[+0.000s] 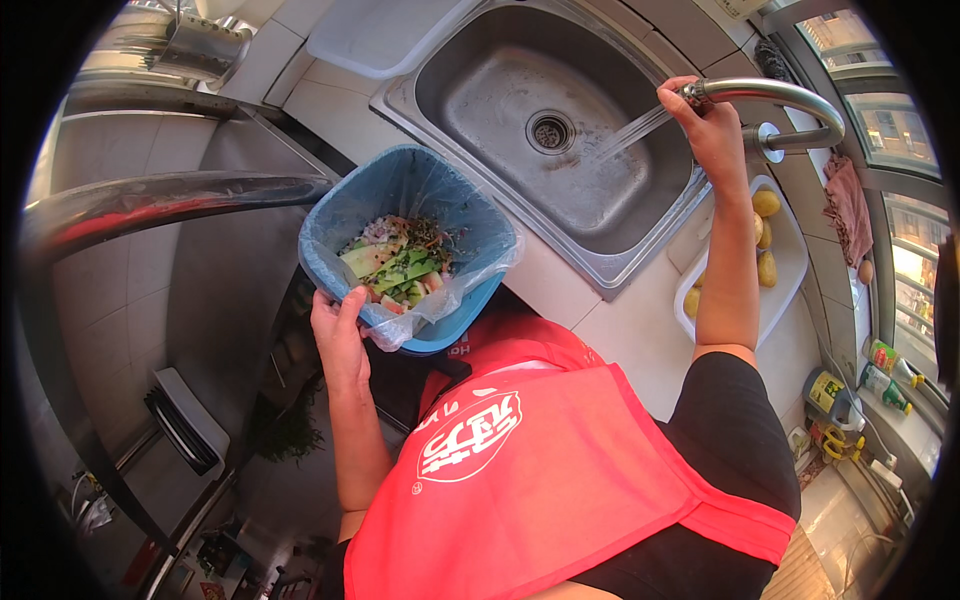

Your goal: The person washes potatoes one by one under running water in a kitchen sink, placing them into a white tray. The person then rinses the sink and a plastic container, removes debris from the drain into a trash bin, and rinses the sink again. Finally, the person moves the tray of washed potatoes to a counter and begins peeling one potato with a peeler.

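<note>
My left hand (341,330) grips the rim of a blue plastic bin (465,300) lined with a clear plastic bag (409,326). Inside lie vegetable scraps (401,259), green peelings among them. My right hand (705,124) is closed around the spout end of a curved metal faucet (780,86). A stream of water (630,135) runs from it into the stainless steel sink (517,97), striking the basin to the right of the drain strainer (551,133). The bin is held beside the sink's front left edge, in front of my red apron (540,450).
A white tray (791,277) of potatoes (766,268) sits right of the sink. A translucent plastic tub (375,37) stands at the back left. Bottles (825,397) and yellow-handled scissors (836,442) lie at far right. A pink cloth (847,210) hangs by the window.
</note>
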Available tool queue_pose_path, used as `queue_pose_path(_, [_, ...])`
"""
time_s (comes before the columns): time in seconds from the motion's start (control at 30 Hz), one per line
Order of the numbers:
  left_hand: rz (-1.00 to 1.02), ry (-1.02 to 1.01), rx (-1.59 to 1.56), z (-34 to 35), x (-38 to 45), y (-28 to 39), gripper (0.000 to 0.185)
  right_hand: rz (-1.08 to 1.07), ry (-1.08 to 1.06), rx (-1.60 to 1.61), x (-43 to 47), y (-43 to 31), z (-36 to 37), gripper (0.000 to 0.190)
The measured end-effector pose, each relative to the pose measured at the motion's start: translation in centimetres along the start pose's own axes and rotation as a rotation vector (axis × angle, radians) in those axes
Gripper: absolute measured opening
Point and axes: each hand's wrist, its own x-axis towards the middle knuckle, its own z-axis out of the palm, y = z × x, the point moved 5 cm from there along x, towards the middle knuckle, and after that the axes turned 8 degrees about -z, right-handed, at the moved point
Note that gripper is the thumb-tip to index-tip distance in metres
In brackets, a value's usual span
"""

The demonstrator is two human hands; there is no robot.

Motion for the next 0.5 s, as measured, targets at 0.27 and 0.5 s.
queue_pose_path(0.27, [0.003,-0.006,0.003,-0.1,0.1,-0.1,0.026,-0.078,0.036,-0.192,-0.2,-0.7,-0.1,0.020])
queue_pose_path(0.5, [0.000,-0.005,0.003,0.1,0.0,0.0,0.028,-0.058,0.022,-0.109,-0.1,-0.5,-0.2,0.021])
